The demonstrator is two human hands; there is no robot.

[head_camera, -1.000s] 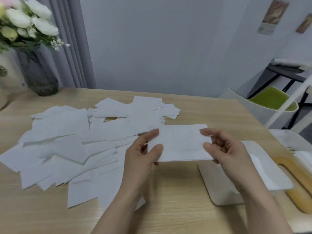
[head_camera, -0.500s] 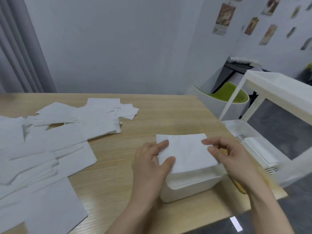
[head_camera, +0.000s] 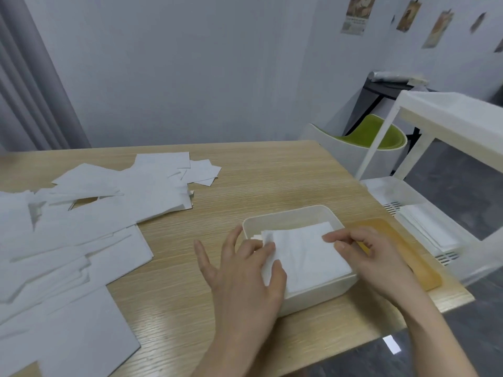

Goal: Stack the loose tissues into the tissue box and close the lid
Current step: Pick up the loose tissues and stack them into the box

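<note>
A white open tissue box [head_camera: 285, 219] stands near the table's right front corner with a stack of tissues inside. The top tissue [head_camera: 304, 254] lies flat on that stack. My left hand [head_camera: 242, 276] pinches its left edge between thumb and forefinger, the other fingers spread over the table. My right hand [head_camera: 373, 257] pinches its right edge at the box's right wall. The amber lid [head_camera: 408, 257] lies flat on the table just right of the box, partly behind my right hand. Several loose tissues [head_camera: 81, 227] are scattered over the table's left half.
The wooden table [head_camera: 272, 186] ends close to the right of the lid. Beside it stands a white rack [head_camera: 446, 118] with a tray of folded tissues [head_camera: 427, 229]. A green-seated chair [head_camera: 367, 137] is behind the table's far right corner.
Both hands carried the tissue to the right and lowered it from above the box onto the stack inside. My view swung right, so the vase is out of view.
</note>
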